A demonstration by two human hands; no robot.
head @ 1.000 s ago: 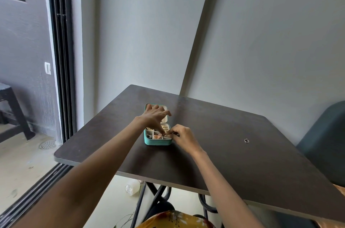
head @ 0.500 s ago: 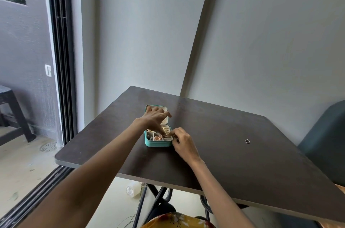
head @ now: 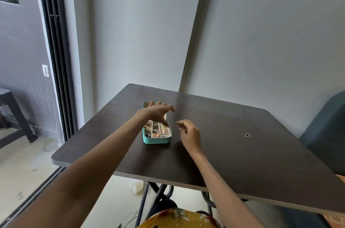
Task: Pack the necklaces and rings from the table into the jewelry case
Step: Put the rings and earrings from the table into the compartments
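Note:
A small teal jewelry case point(head: 156, 140) lies open on the dark table point(head: 233, 153), its white compartments holding gold and pink pieces. My left hand point(head: 157, 114) hovers over the case's rear half with fingers spread and loosely bent, thumb pointing down toward the compartments; it holds nothing that I can see. My right hand point(head: 188, 132) floats just right of the case, fingers loosely curled, with nothing visible in them. A single silver ring point(head: 247, 135) lies alone on the table far to the right.
The table's near edge runs across the lower frame, with black legs below. A dark teal chair point(head: 324, 134) stands at the right. A sliding glass door opens to a balcony on the left. White walls close the far side.
My right hand has pulled away from the case's right front corner and moved to the right. My left hand has lifted slightly and spread its fingers above the case.

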